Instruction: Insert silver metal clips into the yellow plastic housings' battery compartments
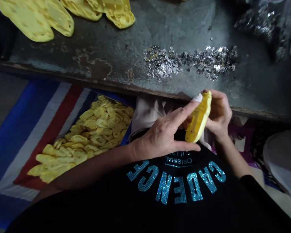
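In front of my chest, below the table edge, I hold a long yellow plastic shell [199, 119] tilted on its side. My left hand [163, 134] grips it from the left, thumb under its lower end and a finger with white wrapping on its tip against the upper end. From the right, my right hand [218, 113] holds its far side, with fingers curled behind the upper end. The inside of the shell faces left, and its details are blurred. Small shiny metal pieces [163, 63] lie in loose heaps on the table just beyond my hands.
The worn grey table [126, 58] spans the far side. Larger yellow plastic parts [36, 19] lie at its far left. A clear bag of shiny pieces [259, 24] sits far right. Many yellow shells [87, 132] fill a striped cloth [55, 119] at lower left.
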The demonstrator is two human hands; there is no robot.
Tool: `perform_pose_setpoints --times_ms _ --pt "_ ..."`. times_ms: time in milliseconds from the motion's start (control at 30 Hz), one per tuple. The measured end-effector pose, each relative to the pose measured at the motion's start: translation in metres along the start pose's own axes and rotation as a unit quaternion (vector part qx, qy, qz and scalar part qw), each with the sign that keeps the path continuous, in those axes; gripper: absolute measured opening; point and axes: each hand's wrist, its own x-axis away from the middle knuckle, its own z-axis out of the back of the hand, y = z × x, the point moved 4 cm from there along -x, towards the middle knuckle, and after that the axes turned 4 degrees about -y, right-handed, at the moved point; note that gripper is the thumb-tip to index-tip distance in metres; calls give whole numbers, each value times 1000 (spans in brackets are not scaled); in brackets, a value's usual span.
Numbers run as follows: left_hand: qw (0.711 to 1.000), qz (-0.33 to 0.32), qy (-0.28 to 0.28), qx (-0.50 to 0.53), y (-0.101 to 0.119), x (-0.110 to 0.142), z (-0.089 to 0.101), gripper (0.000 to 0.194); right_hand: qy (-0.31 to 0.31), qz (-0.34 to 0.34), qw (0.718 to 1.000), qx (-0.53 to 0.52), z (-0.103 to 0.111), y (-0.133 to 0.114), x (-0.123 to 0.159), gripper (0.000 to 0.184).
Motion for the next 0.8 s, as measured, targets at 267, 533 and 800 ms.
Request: perform_pose_setpoints --times_ms 267,533,800 --pt "999 -35 13 25 -2 -3 -1 92 108 71 991 23 4 5 17 67" --pt "996 3 41 80 -18 3 22 75 56 59 997 8 -10 6 7 69" --pt "894 368 250 -46 -54 170 131 57 -132 93 955 250 13 5 -156 22"
